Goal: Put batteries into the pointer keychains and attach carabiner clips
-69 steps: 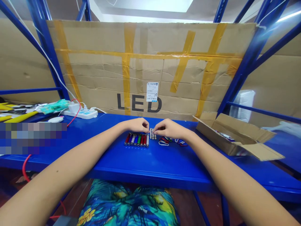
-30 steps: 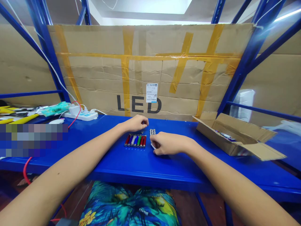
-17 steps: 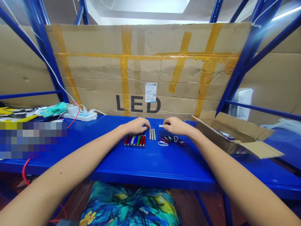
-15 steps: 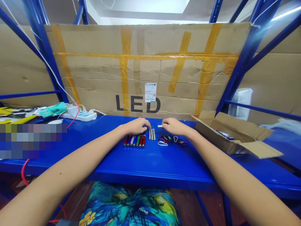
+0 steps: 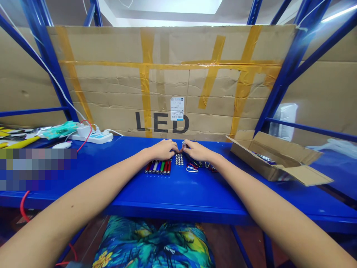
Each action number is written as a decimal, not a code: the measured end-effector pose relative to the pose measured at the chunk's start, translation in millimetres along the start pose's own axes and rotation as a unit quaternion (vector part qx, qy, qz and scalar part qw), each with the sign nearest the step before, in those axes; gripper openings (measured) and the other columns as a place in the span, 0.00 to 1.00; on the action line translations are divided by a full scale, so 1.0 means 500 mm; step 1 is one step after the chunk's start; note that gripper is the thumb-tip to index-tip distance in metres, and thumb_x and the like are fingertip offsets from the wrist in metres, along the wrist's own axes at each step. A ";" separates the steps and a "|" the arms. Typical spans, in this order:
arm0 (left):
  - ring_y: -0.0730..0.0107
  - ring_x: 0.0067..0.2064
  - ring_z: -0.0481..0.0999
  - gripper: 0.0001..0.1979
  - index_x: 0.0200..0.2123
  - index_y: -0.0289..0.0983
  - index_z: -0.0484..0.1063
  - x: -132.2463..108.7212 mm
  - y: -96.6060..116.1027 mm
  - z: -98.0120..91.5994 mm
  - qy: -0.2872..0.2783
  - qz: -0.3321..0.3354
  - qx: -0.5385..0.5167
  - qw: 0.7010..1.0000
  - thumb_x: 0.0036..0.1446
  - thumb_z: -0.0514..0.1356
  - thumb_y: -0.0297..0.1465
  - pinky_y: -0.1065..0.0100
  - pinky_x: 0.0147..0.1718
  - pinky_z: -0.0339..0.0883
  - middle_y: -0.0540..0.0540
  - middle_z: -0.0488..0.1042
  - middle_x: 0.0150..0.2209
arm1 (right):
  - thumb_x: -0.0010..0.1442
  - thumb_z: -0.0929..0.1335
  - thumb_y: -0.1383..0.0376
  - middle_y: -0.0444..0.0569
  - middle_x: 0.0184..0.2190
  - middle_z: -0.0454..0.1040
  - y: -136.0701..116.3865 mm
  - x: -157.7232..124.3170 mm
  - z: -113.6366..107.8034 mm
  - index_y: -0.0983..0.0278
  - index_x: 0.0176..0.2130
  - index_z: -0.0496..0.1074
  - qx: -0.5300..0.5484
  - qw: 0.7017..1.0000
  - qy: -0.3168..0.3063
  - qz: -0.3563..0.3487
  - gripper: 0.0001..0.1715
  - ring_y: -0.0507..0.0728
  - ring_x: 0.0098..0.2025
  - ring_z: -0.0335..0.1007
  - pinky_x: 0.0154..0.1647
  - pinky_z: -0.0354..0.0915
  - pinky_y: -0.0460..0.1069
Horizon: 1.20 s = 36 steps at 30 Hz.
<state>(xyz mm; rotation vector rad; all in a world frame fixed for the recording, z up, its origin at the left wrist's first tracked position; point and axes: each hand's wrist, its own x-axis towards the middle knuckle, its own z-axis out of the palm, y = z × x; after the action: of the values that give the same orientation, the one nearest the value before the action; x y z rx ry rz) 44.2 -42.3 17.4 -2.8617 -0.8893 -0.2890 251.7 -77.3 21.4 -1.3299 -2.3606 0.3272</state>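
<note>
Right hand (image 5: 196, 150): grip closed on silver tube (image 5: 183, 144). Left hand (image 5: 165, 150) by metal discs (image 5: 179, 159), grip unclear.

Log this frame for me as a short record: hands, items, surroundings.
Left hand: fingertips near the button cells' far end; grip unclear
Right hand: holding a small silvery piece
Centre: button cells in a block
Left of centre: row of coloured penlight-like tubes
Right of centre: carabiners, partly hidden
Surface: blue table
Far right: open cardboard box
Far left: white power strip
Behind: cardboard panel marked LED
</note>
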 end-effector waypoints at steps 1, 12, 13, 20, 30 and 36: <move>0.61 0.50 0.70 0.19 0.48 0.42 0.78 -0.001 -0.001 0.000 0.001 -0.008 0.002 1.000 0.57 0.52 0.26 0.62 0.50 0.60 0.47 0.76 0.51 | 0.64 0.60 0.67 0.54 0.42 0.75 0.001 0.001 0.001 0.63 0.38 0.63 -0.002 1.000 -0.002 0.000 0.04 0.58 0.41 0.69 0.41 0.60 0.50; 0.63 0.46 0.74 0.17 0.45 0.37 0.78 -0.012 -0.032 -0.012 0.035 -0.066 -0.067 0.995 0.57 0.53 0.27 0.64 0.48 0.63 0.43 0.79 0.45 | 0.58 0.60 0.72 0.52 0.38 0.77 0.023 -0.009 -0.020 0.63 0.34 0.64 0.049 0.997 0.063 0.018 0.06 0.57 0.40 0.70 0.42 0.61 0.50; 0.63 0.47 0.74 0.17 0.45 0.37 0.78 -0.012 -0.030 -0.012 0.037 -0.057 -0.072 0.995 0.57 0.53 0.27 0.64 0.49 0.63 0.43 0.79 0.45 | 0.59 0.60 0.72 0.52 0.38 0.77 0.024 -0.010 -0.021 0.63 0.34 0.64 0.047 0.997 0.053 0.012 0.06 0.57 0.40 0.70 0.43 0.61 0.50; 0.62 0.48 0.68 0.19 0.45 0.42 0.79 -0.007 -0.009 -0.012 0.016 0.002 -0.046 0.999 0.58 0.51 0.26 0.62 0.51 0.59 0.47 0.77 0.47 | 0.60 0.61 0.69 0.50 0.39 0.75 -0.001 -0.015 -0.012 0.64 0.36 0.66 0.035 0.998 0.002 -0.044 0.05 0.55 0.39 0.68 0.41 0.60 0.49; 0.61 0.46 0.67 0.18 0.43 0.43 0.79 -0.004 0.008 -0.008 0.000 0.007 -0.019 1.000 0.58 0.52 0.27 0.62 0.46 0.56 0.49 0.78 0.46 | 0.60 0.61 0.69 0.48 0.34 0.73 -0.007 -0.014 -0.009 0.63 0.34 0.64 -0.003 0.999 -0.009 -0.038 0.04 0.54 0.35 0.65 0.37 0.57 0.48; 0.59 0.47 0.66 0.18 0.44 0.43 0.79 0.007 0.020 -0.008 -0.003 -0.002 -0.007 1.000 0.57 0.51 0.26 0.59 0.47 0.54 0.47 0.77 0.47 | 0.60 0.60 0.69 0.47 0.32 0.71 -0.006 -0.016 -0.015 0.62 0.32 0.62 -0.027 0.999 -0.007 -0.026 0.04 0.54 0.33 0.64 0.34 0.54 0.48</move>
<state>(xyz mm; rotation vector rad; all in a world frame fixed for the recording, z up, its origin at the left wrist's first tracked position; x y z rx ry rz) 52.1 -49.2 21.5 -2.8757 -0.8984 -0.2877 256.8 -85.7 27.5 -1.2913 -2.4275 0.2595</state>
